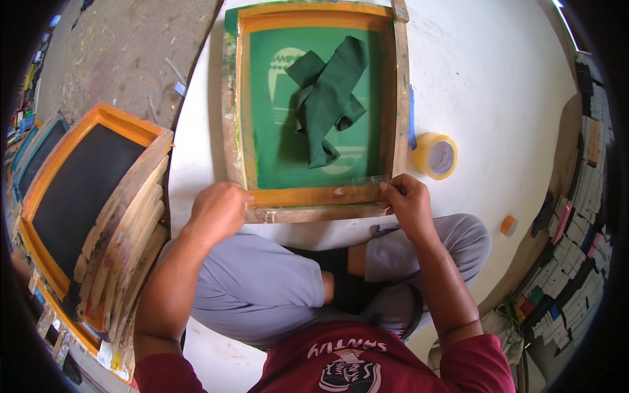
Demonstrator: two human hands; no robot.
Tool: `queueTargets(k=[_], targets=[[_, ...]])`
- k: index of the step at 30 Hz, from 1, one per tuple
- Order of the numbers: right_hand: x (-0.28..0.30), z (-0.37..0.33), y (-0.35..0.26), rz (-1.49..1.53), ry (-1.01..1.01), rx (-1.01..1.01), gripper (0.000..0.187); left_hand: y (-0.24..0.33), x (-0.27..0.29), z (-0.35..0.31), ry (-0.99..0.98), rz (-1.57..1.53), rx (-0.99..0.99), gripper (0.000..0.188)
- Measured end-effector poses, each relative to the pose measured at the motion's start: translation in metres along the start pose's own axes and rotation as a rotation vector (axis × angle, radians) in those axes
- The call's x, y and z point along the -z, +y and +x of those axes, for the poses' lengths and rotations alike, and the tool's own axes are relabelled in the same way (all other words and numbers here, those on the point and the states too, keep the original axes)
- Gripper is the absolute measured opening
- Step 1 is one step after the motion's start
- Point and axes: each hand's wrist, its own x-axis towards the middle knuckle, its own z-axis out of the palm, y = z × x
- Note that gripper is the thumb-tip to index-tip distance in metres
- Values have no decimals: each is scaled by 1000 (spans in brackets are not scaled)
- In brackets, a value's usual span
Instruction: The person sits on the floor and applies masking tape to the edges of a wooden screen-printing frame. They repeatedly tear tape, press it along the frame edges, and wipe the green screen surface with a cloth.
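Head view: our left hand (219, 209) was curled closed by the frame (401, 118); our right hand (411, 203) pinched tape (357, 191). Uneven pulling, we judged, could crease it.

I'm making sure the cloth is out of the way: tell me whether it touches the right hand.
Apart. The head view shows green mesh between the dark green cloth and the right hand, at the frame's near right corner.

2 hands: L hand (217, 211), R hand (409, 200). 1 grn-mesh frame (288, 198), 1 dk grn cloth (333, 85), 1 clear tape strip (357, 192). 2 tape rolls: 1 lg yellow roll (424, 156), 1 sm orange roll (508, 226). Stacked frames (124, 236) at L: several, exact no. unclear.
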Motion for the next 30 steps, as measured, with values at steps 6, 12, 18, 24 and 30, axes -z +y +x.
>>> queueTargets(k=[6, 12, 18, 24, 30], targets=[[5, 2, -2, 154, -3, -51, 19, 0, 2, 1, 95, -92, -20, 19], [6, -8, -6, -129, 62, 124, 28, 3, 1, 3, 101, -104, -60, 16], [6, -12, -17, -372, -7, 233, 27, 5, -2, 2, 91, -101, -33, 12], [5, -8, -6, -439, -27, 343, 22, 4, -3, 2, 63, -55, -26, 13], [6, -8, -9, -505, -74, 317, 23, 3, -7, 1, 22, 14, -51, 19]])
